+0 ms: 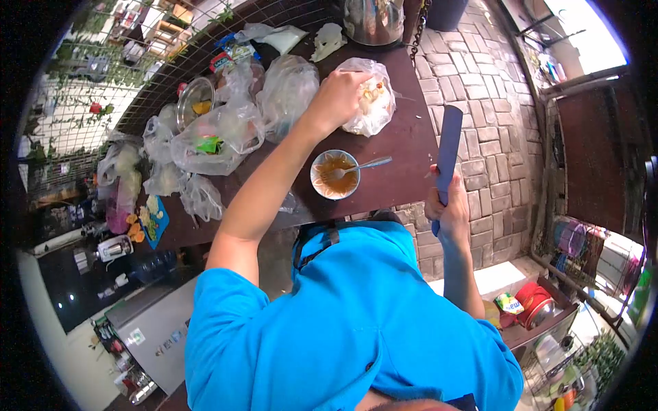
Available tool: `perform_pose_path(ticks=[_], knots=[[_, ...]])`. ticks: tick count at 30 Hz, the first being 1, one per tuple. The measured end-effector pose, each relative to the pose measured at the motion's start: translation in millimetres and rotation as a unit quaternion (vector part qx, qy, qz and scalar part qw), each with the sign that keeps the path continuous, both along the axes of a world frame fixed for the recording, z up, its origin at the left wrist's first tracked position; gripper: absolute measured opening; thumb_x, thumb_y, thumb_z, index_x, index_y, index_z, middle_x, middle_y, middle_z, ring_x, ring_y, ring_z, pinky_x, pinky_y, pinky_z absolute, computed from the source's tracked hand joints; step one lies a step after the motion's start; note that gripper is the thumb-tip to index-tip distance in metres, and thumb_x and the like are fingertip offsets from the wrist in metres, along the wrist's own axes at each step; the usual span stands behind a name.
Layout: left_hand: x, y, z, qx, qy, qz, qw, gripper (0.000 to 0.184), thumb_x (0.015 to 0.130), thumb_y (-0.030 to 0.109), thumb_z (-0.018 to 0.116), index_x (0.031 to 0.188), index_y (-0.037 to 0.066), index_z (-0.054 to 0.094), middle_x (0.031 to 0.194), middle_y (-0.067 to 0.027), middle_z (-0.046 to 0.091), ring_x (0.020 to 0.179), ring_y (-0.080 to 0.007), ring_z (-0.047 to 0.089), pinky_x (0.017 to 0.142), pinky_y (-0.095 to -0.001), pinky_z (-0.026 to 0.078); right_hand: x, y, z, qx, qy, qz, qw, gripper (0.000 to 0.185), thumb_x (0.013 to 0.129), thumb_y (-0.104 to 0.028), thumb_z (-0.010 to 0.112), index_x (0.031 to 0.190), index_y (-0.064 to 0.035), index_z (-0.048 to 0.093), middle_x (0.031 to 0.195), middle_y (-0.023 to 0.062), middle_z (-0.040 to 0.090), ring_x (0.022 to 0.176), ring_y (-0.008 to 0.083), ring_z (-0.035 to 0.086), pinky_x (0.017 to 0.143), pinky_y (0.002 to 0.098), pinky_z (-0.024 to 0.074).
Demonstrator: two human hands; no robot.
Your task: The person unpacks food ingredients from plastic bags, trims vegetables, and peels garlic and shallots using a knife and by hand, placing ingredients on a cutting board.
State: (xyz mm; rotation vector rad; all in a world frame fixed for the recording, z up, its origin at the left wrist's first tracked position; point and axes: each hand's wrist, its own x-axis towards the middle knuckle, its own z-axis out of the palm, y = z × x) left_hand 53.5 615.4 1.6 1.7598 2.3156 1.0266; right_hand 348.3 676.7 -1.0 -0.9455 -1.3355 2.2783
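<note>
My left hand (339, 99) reaches over the brown table, its fingers at the opening of a clear plastic bag (372, 116) with pale and yellowish bits inside; its fingertips are partly hidden. Off the table's right edge, my right hand (450, 209) grips a dark blue, flat, long-bladed object (449, 140), held upright. Between the arms, near the front edge, sits a small patterned bowl (322, 187) of orange-brown liquid, with a fork (373, 163) resting in it.
Several plastic bags (288, 89) and a clear round container (184, 106) crowd the table's left side. A blue board (159, 229) with chopped food lies far left. A metal pot (373, 24) stands at the back, beside a hanging chain (419, 31).
</note>
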Motion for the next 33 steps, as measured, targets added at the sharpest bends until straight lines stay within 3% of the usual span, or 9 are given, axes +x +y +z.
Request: perform_pose_path(ticks=[3, 7, 11, 14, 17, 20, 25, 28, 33], knots=[[4.7, -15.2, 8.2, -0.04, -0.011, 0.023, 0.999, 0.034, 0.077, -0.005, 0.055, 0.108, 0.003, 0.066, 0.096, -0.0195, 0.067, 0.079, -0.0266, 0.07, 0.071, -0.034, 0.053, -6.8, 3.3, -0.8, -0.011, 0.021, 0.011, 1.0, 0.052, 0.103, -0.047, 0.026, 0.12, -0.0039, 0.05, 0.051, -0.0058, 0.027, 0.041, 0.0045, 0.022, 0.04, 0.0227, 0.0179], [11.2, -30.8, 20.6, 0.025, -0.157, 0.028, 0.987, 0.042, 0.075, -0.011, 0.044, 0.109, 0.005, 0.065, 0.104, -0.0125, 0.068, 0.083, -0.0229, 0.071, 0.061, -0.0287, 0.054, -12.2, 6.4, 5.6, -0.009, 0.028, 0.027, 0.999, 0.051, 0.103, -0.045, 0.025, 0.12, -0.004, 0.05, 0.052, -0.0055, 0.028, 0.041, 0.0045, 0.022, 0.04, 0.0228, 0.0181], [10.0, -41.4, 23.4, 0.039, -0.198, 0.025, 0.979, 0.041, 0.074, -0.005, 0.051, 0.111, 0.007, 0.064, 0.108, -0.0115, 0.066, 0.086, -0.0223, 0.07, 0.068, -0.0305, 0.054, -13.5, 8.5, 4.3, -0.001, 0.014, 0.019, 1.0, 0.05, 0.103, -0.045, 0.026, 0.119, -0.0044, 0.051, 0.052, -0.0054, 0.028, 0.041, 0.0046, 0.023, 0.04, 0.0229, 0.0186], [19.9, -51.1, 44.8, 0.064, -0.088, -0.035, 0.993, 0.038, 0.072, 0.007, 0.063, 0.111, 0.009, 0.063, 0.109, -0.0093, 0.064, 0.091, -0.0223, 0.065, 0.08, -0.0364, 0.052, -12.9, 12.9, 1.3, 0.018, 0.014, 0.026, 0.999, 0.05, 0.103, -0.045, 0.026, 0.119, -0.0047, 0.051, 0.052, -0.0055, 0.028, 0.04, 0.0047, 0.022, 0.04, 0.0231, 0.0187], [35.2, -61.7, 42.1, -0.073, 0.094, -0.053, 0.991, 0.035, 0.069, 0.021, 0.073, 0.103, 0.013, 0.066, 0.115, -0.0039, 0.059, 0.105, -0.027, 0.054, 0.101, -0.0435, 0.039, -14.5, 17.4, -3.5, 0.02, 0.021, 0.025, 0.999, 0.05, 0.103, -0.045, 0.026, 0.119, -0.0048, 0.051, 0.052, -0.0055, 0.028, 0.04, 0.0049, 0.022, 0.04, 0.0234, 0.0189], [12.7, -52.9, 18.8, -0.113, 0.116, -0.001, 0.987, 0.022, 0.07, 0.019, 0.072, 0.09, 0.011, 0.068, 0.118, -0.0034, 0.057, 0.109, -0.0288, 0.052, 0.102, -0.044, 0.038, -17.7, 18.3, -5.5, 0.005, 0.026, 0.036, 0.999, 0.05, 0.103, -0.045, 0.026, 0.119, -0.0046, 0.051, 0.051, -0.0056, 0.027, 0.04, 0.0052, 0.022, 0.04, 0.0237, 0.0192], [-3.1, -12.4, 56.6, 0.074, 0.276, 0.037, 0.958, 0.009, 0.071, 0.013, 0.068, 0.078, 0.008, 0.065, 0.098, -0.0065, 0.063, 0.094, -0.0283, 0.06, 0.093, -0.0429, 0.044, -24.0, 19.4, -6.3, -0.009, 0.031, 0.074, 0.997, 0.051, 0.103, -0.045, 0.025, 0.119, -0.0043, 0.051, 0.051, -0.0054, 0.027, 0.04, 0.0058, 0.022, 0.04, 0.0237, 0.0198], [-18.5, -7.2, 49.7, -0.096, 0.143, 0.041, 0.984, 0.01, 0.071, 0.01, 0.066, 0.08, 0.008, 0.067, 0.092, -0.0065, 0.065, 0.093, -0.0272, 0.061, 0.088, -0.0405, 0.046, -29.0, 22.8, -13.4, 0.031, 0.008, 0.084, 0.996, 0.052, 0.103, -0.046, 0.026, 0.12, -0.0044, 0.05, 0.051, -0.0053, 0.027, 0.04, 0.0061, 0.022, 0.04, 0.0237, 0.0201], [-6.7, -46.4, 129.6, 0.113, 0.235, 0.042, 0.964, 0.011, 0.07, 0.005, 0.065, 0.079, 0.01, 0.069, 0.081, -0.0025, 0.064, 0.086, -0.0217, 0.061, 0.076, -0.0362, 0.046, -24.4, 35.9, -18.0, 0.107, 0.007, 0.071, 0.992, 0.056, 0.101, -0.051, 0.028, 0.12, -0.0036, 0.049, 0.051, -0.0055, 0.026, 0.041, 0.0058, 0.023, 0.04, 0.0239, 0.0186]])
